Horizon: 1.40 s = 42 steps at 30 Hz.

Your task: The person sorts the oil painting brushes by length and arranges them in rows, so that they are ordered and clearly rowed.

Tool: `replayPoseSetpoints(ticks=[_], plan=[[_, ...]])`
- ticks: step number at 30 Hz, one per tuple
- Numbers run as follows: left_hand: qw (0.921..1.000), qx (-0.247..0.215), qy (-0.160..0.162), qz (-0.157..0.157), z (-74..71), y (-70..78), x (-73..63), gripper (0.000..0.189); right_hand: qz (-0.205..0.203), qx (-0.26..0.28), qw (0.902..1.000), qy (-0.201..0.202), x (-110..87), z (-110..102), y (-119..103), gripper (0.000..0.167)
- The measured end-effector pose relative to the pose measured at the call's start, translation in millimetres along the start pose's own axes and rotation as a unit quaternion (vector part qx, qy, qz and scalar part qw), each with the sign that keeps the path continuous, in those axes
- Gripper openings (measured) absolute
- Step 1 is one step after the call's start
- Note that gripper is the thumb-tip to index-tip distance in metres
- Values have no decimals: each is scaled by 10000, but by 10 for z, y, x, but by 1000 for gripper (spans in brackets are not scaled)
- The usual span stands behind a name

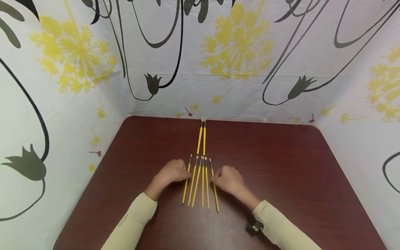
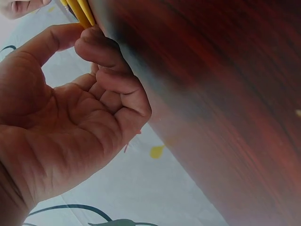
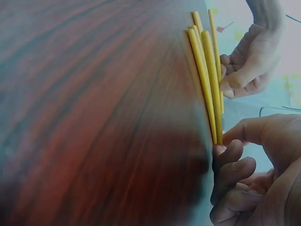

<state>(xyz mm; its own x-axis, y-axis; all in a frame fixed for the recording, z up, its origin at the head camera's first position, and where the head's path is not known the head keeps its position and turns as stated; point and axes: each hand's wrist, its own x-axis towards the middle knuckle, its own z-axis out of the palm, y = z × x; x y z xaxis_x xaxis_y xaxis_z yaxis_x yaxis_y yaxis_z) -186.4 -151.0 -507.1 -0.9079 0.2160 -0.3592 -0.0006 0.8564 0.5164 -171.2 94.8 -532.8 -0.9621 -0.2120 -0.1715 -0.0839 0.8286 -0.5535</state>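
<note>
Several thin yellow paintbrushes lie fanned side by side on the table, bristles away from me. My left hand pinches the leftmost paintbrush between thumb and fingertips. On the other side, my right hand pinches the rightmost paintbrush, which slants outward toward me. In the left wrist view the left hand has its other fingers curled, and yellow handles show at its fingertips. The right wrist view shows the right hand with its fingertips at yellow handles.
Two more yellow paintbrushes lie behind the row, their tips near the far edge of the dark red-brown table. White patterned cloth rises around the table's back and sides. A small black device sits by the right sleeve.
</note>
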Motion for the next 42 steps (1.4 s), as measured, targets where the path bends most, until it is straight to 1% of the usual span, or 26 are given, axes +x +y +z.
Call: replayPoseSetpoints(ticks=[5,12,19,28,36,42], plan=[[9999,103,-27,-25,12,23,7,57,10,-148,9999,-68,7,7,-31,46],[9996,267,-28,-87,28,41,20,56,-21,-195,9998,1,18,28,-61,50],[9996,200,107,-158,49,28,7,53,-69,-126,9999,3,-1,38,-102,54],[9993,308,147,-162,85,60,36,51,-234,5,9996,143,5,42,-53,54],[9988,439,131,-145,90,98,39,51,-238,-43,9995,195,8,46,-32,49],[9989,442,107,-144,83,103,28,51,-275,31,9994,228,15,51,-29,49]])
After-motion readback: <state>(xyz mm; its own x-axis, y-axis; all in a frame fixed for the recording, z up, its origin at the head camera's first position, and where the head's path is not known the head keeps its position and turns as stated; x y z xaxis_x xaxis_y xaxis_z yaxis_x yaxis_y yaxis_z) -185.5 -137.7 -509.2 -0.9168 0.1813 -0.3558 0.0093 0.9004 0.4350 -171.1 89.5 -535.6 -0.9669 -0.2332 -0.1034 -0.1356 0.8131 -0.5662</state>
